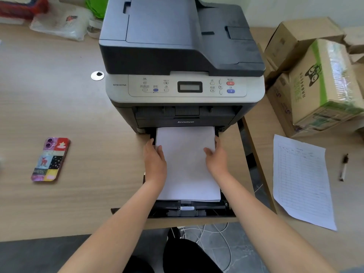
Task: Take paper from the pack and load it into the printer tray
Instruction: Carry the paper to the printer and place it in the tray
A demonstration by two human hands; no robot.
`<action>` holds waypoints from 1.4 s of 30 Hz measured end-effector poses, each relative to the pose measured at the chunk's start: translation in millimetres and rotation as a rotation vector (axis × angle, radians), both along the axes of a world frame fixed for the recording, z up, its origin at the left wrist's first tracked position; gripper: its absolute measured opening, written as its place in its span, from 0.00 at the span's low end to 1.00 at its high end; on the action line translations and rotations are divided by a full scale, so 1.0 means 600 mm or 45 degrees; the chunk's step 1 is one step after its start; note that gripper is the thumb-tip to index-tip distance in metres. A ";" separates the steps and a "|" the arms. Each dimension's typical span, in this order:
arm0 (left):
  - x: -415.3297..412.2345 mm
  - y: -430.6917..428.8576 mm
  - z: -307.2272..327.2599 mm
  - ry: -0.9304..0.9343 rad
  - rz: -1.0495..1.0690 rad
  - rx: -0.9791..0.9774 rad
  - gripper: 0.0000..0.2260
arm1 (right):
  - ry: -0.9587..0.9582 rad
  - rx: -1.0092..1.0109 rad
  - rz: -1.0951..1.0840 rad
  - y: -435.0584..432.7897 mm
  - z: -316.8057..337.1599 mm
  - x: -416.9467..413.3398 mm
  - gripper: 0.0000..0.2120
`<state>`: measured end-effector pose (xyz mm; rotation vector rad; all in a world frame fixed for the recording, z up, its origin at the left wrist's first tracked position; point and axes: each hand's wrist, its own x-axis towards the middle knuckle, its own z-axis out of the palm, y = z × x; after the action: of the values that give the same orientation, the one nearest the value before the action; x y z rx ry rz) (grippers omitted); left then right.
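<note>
Loading step: both hands, left (155, 160) at nine o'clock, right (215, 157) at three, clamp the paper (187, 164) over the tray (228, 212). Next: seat it flat, then close.

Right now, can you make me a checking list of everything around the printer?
Surface: light wooden desk.
Job's things: white paper stack lies in the pulled-out black tray of the grey printer.
Clutter: colourful patchwork phone, printed form sheet, pen, plastic bag.
Grippers: left hand and right hand hold the stack's sides.
Cables: white cords on floor.
Surroundings: cardboard boxes.
</note>
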<state>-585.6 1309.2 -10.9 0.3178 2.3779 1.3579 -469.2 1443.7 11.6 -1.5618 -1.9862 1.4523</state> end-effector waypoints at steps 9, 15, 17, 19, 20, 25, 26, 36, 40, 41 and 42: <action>-0.026 -0.087 0.004 0.291 -0.437 -0.451 0.26 | -0.105 -0.164 0.134 -0.024 0.009 0.068 0.29; -0.030 -0.080 0.004 -0.029 -0.273 -0.215 0.21 | -0.143 -0.170 0.024 -0.040 0.008 0.075 0.16; -0.020 -0.084 0.005 -0.066 -0.161 -0.052 0.19 | -0.070 -0.156 -0.089 -0.054 0.000 0.072 0.17; -0.003 -0.087 0.005 -0.051 -0.039 0.050 0.18 | -0.023 -0.092 -0.193 -0.072 -0.005 0.071 0.19; 0.005 -0.087 0.004 -0.031 0.002 0.068 0.17 | -0.012 -0.051 -0.237 -0.079 -0.005 0.070 0.20; 0.024 -0.096 0.008 0.046 -0.174 0.032 0.28 | -0.022 -0.042 -0.025 -0.087 0.003 0.077 0.31; 0.022 -0.101 0.007 0.090 -0.300 -0.041 0.37 | -0.077 -0.018 0.115 -0.089 0.005 0.083 0.36; 0.016 -0.126 -0.018 0.135 -0.749 -0.620 0.62 | -0.713 0.550 0.706 -0.083 -0.017 0.140 0.58; 0.018 -0.125 -0.010 0.175 -0.716 -0.668 0.63 | -0.713 0.377 0.556 -0.082 -0.021 0.129 0.54; 0.020 -0.126 -0.009 0.164 -0.705 -0.652 0.62 | -0.713 0.336 0.540 -0.082 -0.022 0.127 0.54; 0.022 -0.128 -0.005 0.133 -0.679 -0.600 0.59 | -0.708 0.304 0.529 -0.082 -0.019 0.126 0.52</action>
<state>-572.1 1232.4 -14.0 0.8208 2.3615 0.5383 -393.8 1394.6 0.3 -1.6341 -2.8172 0.8886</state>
